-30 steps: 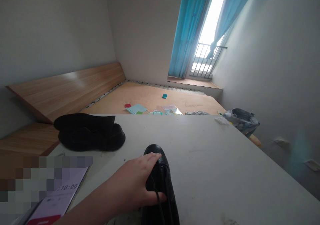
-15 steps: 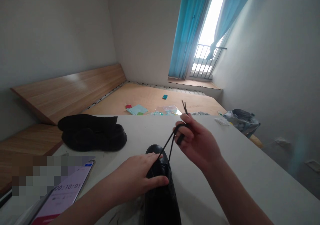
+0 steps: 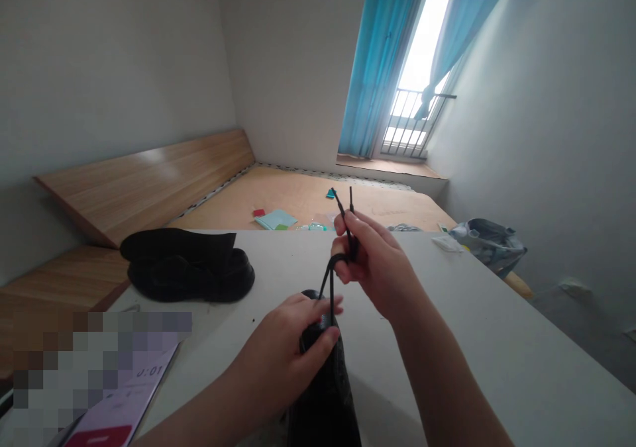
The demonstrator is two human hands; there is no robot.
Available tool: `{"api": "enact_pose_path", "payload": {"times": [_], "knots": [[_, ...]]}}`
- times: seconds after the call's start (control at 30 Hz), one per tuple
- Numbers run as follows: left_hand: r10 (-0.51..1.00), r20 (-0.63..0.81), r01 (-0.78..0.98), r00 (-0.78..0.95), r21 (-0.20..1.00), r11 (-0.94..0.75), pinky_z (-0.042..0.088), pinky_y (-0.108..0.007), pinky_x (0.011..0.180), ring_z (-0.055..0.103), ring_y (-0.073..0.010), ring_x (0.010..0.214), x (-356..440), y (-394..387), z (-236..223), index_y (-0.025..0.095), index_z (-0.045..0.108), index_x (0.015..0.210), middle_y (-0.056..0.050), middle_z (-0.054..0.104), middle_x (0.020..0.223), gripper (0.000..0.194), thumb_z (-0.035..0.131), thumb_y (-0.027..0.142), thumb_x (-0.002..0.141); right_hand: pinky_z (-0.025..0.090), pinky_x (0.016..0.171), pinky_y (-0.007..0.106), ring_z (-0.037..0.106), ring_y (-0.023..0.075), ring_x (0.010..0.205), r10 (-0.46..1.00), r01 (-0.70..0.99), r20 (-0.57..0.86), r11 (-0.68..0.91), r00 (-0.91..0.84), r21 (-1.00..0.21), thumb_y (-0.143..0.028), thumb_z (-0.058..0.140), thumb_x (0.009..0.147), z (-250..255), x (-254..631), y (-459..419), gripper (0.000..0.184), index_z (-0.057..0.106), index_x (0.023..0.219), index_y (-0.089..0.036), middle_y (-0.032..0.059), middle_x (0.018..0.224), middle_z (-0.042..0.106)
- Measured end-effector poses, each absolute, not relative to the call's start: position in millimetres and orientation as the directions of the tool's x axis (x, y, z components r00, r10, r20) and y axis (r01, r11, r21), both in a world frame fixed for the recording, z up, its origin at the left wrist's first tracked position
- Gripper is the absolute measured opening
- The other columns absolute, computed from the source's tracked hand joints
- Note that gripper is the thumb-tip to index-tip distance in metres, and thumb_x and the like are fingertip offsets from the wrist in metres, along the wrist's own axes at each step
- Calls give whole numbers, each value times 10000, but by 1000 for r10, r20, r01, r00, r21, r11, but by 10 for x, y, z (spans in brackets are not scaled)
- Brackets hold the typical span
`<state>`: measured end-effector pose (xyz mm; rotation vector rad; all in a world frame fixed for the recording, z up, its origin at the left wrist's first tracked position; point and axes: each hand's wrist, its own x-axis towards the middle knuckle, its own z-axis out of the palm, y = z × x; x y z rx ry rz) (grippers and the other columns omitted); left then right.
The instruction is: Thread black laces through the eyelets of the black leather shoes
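A black shoe [image 3: 325,404] stands on the white table, its toe pointing away from me. Two black shoelaces [image 3: 332,288] rise from its front. My right hand [image 3: 375,255] is closed round them above the toe, and their two loose tips stick up past my fingers. Across the shoe's upper lies my left hand [image 3: 293,341], thumb and fingers apart, with the taut laces passing between them. That hand covers part of the lacing area. A second black shoe [image 3: 193,278] rests on its own at the table's left side.
A phone [image 3: 134,394] showing a timer lies at the near left of the white table [image 3: 477,341]. Beyond is a bed [image 3: 288,185] with a light green packet [image 3: 276,219] and other small items. A grey-blue bag [image 3: 489,242] sits past the table's right edge.
My right hand has moved left with the laces, so they now stand nearly upright over the shoe. My left hand's fingers have lifted slightly, and the view has shifted a little.
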<state>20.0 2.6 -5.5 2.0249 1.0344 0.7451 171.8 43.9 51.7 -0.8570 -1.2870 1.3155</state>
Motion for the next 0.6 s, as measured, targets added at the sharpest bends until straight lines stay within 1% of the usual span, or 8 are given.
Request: {"api": "enact_pose_path", "payload": {"times": [0.07, 0.13, 0.2, 0.27, 0.33, 0.4, 0.5, 0.6], "knots": [[841, 95, 273, 532, 921, -276, 456, -305, 803, 587, -201, 864, 181, 51, -45, 212, 637, 854, -19, 641, 877, 234, 471, 361, 924, 197, 366, 178, 325, 57, 349, 963, -199, 156, 112, -221, -974, -407, 486, 897, 449, 1737, 476, 239, 516, 770, -208, -57, 438, 534], [867, 80, 149, 491, 973, -174, 440, -295, 786, 564, -184, 804, 129, 90, -20, 208, 543, 699, -3, 602, 774, 355, 406, 399, 965, 241, 381, 179, 378, 53, 388, 974, -207, 185, 155, -131, -966, -358, 555, 862, 392, 1829, 572, 217, 544, 728, -187, -25, 551, 606], [914, 107, 44, 391, 990, -134, 421, -290, 804, 541, -173, 784, 52, 138, 20, 210, 472, 656, 8, 571, 731, 398, 377, 403, 991, 306, 418, 176, 426, 50, 446, 980, -263, 198, 191, 0, -946, -319, 602, 820, 374, 1996, 683, 200, 542, 691, -178, -19, 660, 611], [951, 113, -111, 289, 990, -84, 427, -280, 781, 513, -152, 713, -29, 189, 81, 209, 435, 648, 27, 514, 667, 397, 386, 383, 1001, 341, 445, 174, 414, 53, 470, 983, -352, 173, 183, 60, -918, -307, 597, 797, 414, 2212, 761, 187, 507, 685, -189, -41, 653, 543], [976, 92, -288, 195, 957, -33, 439, -252, 677, 437, -124, 588, -101, 236, 168, 205, 417, 648, 50, 408, 587, 394, 366, 342, 1014, 333, 443, 167, 366, 58, 459, 984, -412, 158, 176, 76, -894, -289, 582, 784, 496, 2437, 785, 170, 471, 688, -202, -71, 580, 431], [993, 96, -395, 69, 917, -61, 409, -213, 561, 335, -104, 506, -162, 272, 274, 198, 411, 647, 63, 330, 546, 402, 321, 290, 1028, 315, 439, 161, 334, 67, 457, 981, -453, 169, 195, 99, -870, -253, 577, 785, 579, 2624, 764, 141, 470, 704, -208, -84, 544, 346], [982, 156, -365, -104, 913, -184, 329, -185, 455, 242, -102, 470, -252, 303, 424, 193, 418, 654, 67, 296, 525, 399, 289, 223, 1031, 258, 414, 184, 272, 86, 447, 965, -390, 224, 260, 136, -883, -247, 568, 814, 594, 2760, 680, 91, 514, 748, -217, -83, 536, 296], [959, 237, -232, -154, 935, -269, 292, -188, 440, 223, -104, 455, -362, 325, 499, 200, 457, 685, 67, 296, 505, 386, 276, 187, 1026, 189, 415, 225, 215, 98, 455, 960, -163, 256, 272, 114, -948, -334, 568, 865, 408, 2710, 522, 179, 559, 737, -210, -77, 516, 294]]}}
